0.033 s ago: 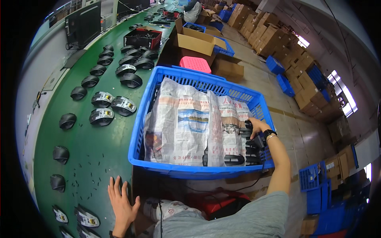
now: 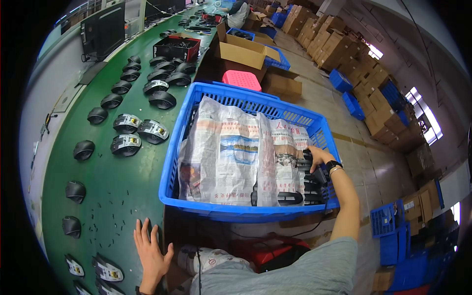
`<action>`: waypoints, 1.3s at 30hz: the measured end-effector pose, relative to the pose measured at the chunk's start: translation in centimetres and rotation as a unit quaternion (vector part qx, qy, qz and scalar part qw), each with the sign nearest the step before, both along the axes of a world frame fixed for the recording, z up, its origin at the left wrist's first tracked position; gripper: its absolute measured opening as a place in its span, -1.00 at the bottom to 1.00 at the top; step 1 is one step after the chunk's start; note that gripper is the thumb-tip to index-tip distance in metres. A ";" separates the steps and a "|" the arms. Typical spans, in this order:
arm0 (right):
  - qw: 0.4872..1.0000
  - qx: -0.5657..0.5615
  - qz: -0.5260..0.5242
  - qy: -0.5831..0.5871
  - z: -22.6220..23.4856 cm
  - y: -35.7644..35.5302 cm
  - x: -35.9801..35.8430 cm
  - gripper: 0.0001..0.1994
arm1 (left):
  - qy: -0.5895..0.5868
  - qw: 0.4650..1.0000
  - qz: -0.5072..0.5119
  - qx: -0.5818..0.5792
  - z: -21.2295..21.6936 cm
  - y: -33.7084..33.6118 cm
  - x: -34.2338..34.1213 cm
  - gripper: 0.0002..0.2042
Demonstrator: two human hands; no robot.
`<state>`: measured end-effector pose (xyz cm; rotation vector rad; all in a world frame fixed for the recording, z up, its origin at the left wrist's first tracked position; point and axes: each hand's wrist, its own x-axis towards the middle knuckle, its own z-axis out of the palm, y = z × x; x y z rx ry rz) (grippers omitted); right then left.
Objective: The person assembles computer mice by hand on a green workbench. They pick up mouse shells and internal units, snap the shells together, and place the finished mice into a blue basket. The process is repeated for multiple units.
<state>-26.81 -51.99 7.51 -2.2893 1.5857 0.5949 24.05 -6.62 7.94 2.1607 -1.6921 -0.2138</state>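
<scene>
The right hand [image 2: 317, 155] reaches into the right side of a blue plastic crate [image 2: 196, 204] in the middle of the frame. Its fingers are curled down onto the black computer mice [image 2: 307, 189] stacked in a row along the crate's right wall; whether they are pinching one cannot be told, since the fingertips are hidden behind the parts. A dark watch and a bracelet sit on that wrist. Sheets of newspaper [image 2: 231, 157] cover the rest of the crate's contents, leaving only the strip of black mice at the right showing.

The left hand [image 2: 150, 250] lies flat at the lower left of the frame on the edge of the green table [image 2: 118, 191], fingers spread and holding nothing. Just above it small dark bits are scattered over the green surface.

On the table to the left of the crate lie many mouse shells: three with pale undersides [image 2: 132, 132] close together beside the crate's left wall, black ones [image 2: 83, 150] spaced along the far left edge, and more black ones in rows toward the upper left. At the top of the frame a dark box [image 2: 177, 47] with a red rim sits on the table, and an open cardboard box [image 2: 243, 49] stands beyond the crate above a pink stool [image 2: 242, 80]. Stacks of cardboard boxes and blue crates fill the floor at the upper right
</scene>
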 end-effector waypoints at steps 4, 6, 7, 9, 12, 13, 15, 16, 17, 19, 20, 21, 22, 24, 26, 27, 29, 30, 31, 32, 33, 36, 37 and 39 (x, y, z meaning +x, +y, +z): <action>0.999 -0.040 0.004 -0.004 0.3 0.5 0.7 0.11 | -0.001 1.000 0.005 -0.004 0.0 0.2 0.0 -0.43; 1.000 -0.003 -0.022 -0.005 1.1 1.0 1.0 0.06 | 0.003 1.000 0.006 -0.004 0.0 0.2 0.0 -0.43; 1.000 -0.010 -0.004 0.002 0.9 1.0 0.6 0.02 | 0.006 1.000 0.006 -0.004 0.0 0.1 0.0 -0.43; 0.999 -0.023 0.031 0.015 0.2 0.8 -0.1 -0.05 | 0.008 1.000 0.003 -0.002 0.0 0.1 0.0 -0.44; 0.998 0.021 0.038 0.041 0.1 0.6 -0.3 -0.23 | 0.005 1.000 0.001 -0.002 0.0 0.1 0.0 -0.45; 0.999 0.016 0.032 0.032 0.1 0.7 -0.3 -0.25 | 0.003 1.000 0.002 -0.002 0.0 0.1 0.0 -0.45; 1.000 0.006 0.018 0.014 0.1 1.3 -0.4 -0.30 | 0.003 1.000 0.003 -0.003 -0.1 0.1 0.0 -0.45; 1.000 0.003 0.018 0.021 0.2 1.5 -0.3 -0.28 | 0.003 1.000 0.003 -0.003 -0.1 0.1 0.0 -0.45; 0.999 0.001 0.018 0.029 0.2 1.7 -0.1 -0.27 | 0.003 1.000 0.004 -0.003 -0.1 0.1 0.0 -0.45; 0.999 -0.021 0.021 0.026 0.6 2.2 0.4 -0.23 | 0.006 1.000 0.007 -0.004 0.0 0.2 -0.1 -0.45; 0.999 -0.040 0.023 0.016 0.8 2.6 0.5 -0.21 | 0.005 1.000 0.006 -0.005 0.0 0.2 -0.1 -0.45; 0.998 -0.060 0.024 0.006 1.0 3.0 0.5 -0.19 | 0.006 1.000 0.005 -0.006 0.0 0.2 0.0 -0.45; 0.998 -0.063 0.024 -0.002 1.2 3.2 0.2 -0.16 | 0.006 1.000 0.003 -0.008 0.0 0.2 0.0 -0.45; 0.997 -0.068 0.025 -0.018 1.7 3.5 0.0 -0.11 | 0.005 1.000 0.002 -0.011 -0.1 0.2 0.0 -0.45; 0.997 -0.071 0.016 -0.033 2.5 3.7 0.1 -0.10 | 0.004 1.000 0.002 -0.015 -0.1 0.3 0.0 -0.45; 0.997 -0.072 0.009 -0.040 3.1 3.9 0.1 -0.10 | 0.003 1.000 0.001 -0.015 -0.2 0.3 0.0 -0.45; 0.995 -0.081 -0.023 -0.058 4.0 3.9 -0.4 -0.07 | 0.003 1.000 0.000 -0.017 -0.2 0.3 -0.1 -0.45; 0.994 -0.083 -0.033 -0.067 4.5 4.1 -0.4 -0.07 | 0.003 1.000 -0.001 -0.016 -0.1 0.3 -0.1 -0.45; 0.993 -0.084 -0.040 -0.077 5.3 4.5 0.2 -0.07 | 0.002 1.000 0.002 -0.015 -0.1 0.4 -0.1 -0.45; 0.997 -0.030 -0.045 -0.051 5.9 4.9 0.9 -0.03 | 0.002 1.000 0.005 -0.015 -0.1 0.5 -0.1 -0.46; 0.999 -0.004 -0.035 -0.039 5.6 5.3 0.7 -0.01 | 0.003 1.000 0.003 -0.015 -0.1 0.4 -0.1 -0.46; 0.998 0.064 -0.005 0.005 4.4 6.7 0.6 0.07 | 0.003 1.000 0.001 -0.017 -0.1 0.4 -0.1 -0.46; 0.997 0.071 -0.002 0.014 4.0 7.1 0.8 0.07 | 0.002 1.000 0.003 -0.018 -0.1 0.5 -0.1 -0.46; 0.996 0.086 0.003 0.034 3.3 7.9 1.0 0.07 | 0.001 1.000 0.003 -0.022 -0.2 0.5 -0.1 -0.46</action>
